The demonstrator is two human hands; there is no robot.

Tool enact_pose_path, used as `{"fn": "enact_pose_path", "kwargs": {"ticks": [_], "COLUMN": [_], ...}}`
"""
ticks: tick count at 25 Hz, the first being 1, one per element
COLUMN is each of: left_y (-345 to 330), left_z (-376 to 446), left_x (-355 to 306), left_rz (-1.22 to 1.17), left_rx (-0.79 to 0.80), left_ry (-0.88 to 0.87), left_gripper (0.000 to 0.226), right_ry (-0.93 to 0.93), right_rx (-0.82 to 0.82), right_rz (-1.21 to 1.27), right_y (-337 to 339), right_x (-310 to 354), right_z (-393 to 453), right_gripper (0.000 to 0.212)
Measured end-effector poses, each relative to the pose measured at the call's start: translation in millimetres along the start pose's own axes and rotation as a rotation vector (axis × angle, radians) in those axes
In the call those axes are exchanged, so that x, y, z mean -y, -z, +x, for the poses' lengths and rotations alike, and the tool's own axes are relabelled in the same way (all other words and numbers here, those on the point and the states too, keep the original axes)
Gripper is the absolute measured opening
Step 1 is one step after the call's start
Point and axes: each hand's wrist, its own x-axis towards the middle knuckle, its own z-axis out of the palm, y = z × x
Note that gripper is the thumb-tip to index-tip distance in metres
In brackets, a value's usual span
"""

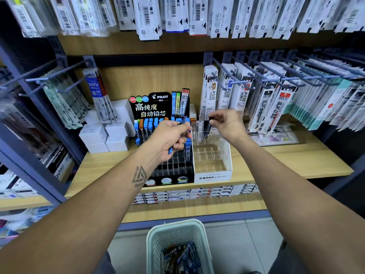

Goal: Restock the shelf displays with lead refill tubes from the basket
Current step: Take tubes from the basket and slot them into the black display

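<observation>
At the near edge, on the grey tiled floor, a pale mint perforated plastic basket [178, 234] is seen, with a heap of dark blue and black lead refill tubes [180, 256] lying in it. Beyond it, the light wooden shelf [286, 155] carries a black tiered Pilot display stand [169, 175], whose front compartments are unfilled while blue and orange tubes are stood in its rear rows. Just beside it to the right, a clear acrylic Mono display box with a white front [212, 165] is set, mostly unfilled. Above the black stand, a few slim blue tubes [182, 121] are gripped in the curled fingers of the left hand [169, 139]. Over the rear compartments of the clear box, a short black tube [211, 119] is pinched by the fingertips of the right hand [227, 123]. Stacked white cardboard boxes [106, 137] are ranged to the left, and hanging packets of pen refills [266, 107] fill the metal pegs behind.
</observation>
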Motion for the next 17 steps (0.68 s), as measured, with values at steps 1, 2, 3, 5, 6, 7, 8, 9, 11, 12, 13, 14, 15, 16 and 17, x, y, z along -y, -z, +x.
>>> {"fn": "enact_pose_path", "kwargs": {"ticks": [1,2,3,5,6,7,8,9,11,12,13,14,15,16,17], "left_y": [1,2,4,5,5,5,5,6,6,6,6,5,5,3,2], "left_z": [0,1,1,0,-1,-3,-4,-5,-6,-7,-7,-9,-10,-12,-14], "left_x": [0,0,0,1,1,2,3,3,2,2,1,0,0,0,0], "left_rz": [0.002,0.002,0.004,0.022,0.031,0.039,0.044,0.048,0.055,0.055,0.051,0.045,0.042,0.039,0.033], "left_rx": [0.001,0.003,0.003,0.009,0.014,0.02,0.026,0.031,0.038,0.043,0.052,0.064,0.079,0.098,0.124], "left_ry": [0.003,0.005,0.009,0.025,0.035,0.043,0.05,0.056,0.065,0.072,0.076,0.077,0.075,0.074,0.073], "left_gripper": [0.016,0.016,0.017,0.016,0.016,0.016,0.017,0.018,0.021,0.022,0.022,0.021,0.021,0.02,0.02], "right_ry": [0.018,0.037,0.053,0.082,0.09,0.091,0.094,0.093,0.089,0.09,0.089,0.075,0.038,-0.013,-0.06], "right_rx": [0.004,0.01,0.016,0.011,0.004,-0.002,-0.009,-0.015,-0.029,-0.05,-0.078,-0.095,-0.073,0.008,0.142], "right_rz": [-0.066,-0.111,-0.133,-0.162,-0.177,-0.19,-0.198,-0.205,-0.231,-0.236,-0.215,-0.136,0.017,0.202,0.353], "right_y": [-3,-4,-6,-11,-13,-14,-14,-14,-11,-9,-7,-4,-3,-1,1], "right_x": [-1,-2,-2,-3,-3,-4,-5,-5,-4,-1,5,13,23,34,45], "right_z": [-2,-3,-5,-3,-3,-2,-2,-1,-3,-4,-7,-11,-17,-26,-35], "right_gripper": [0.027,0.026,0.024,0.022,0.02,0.018,0.017,0.018,0.021,0.02,0.018,0.015,0.011,0.007,0.005]}}
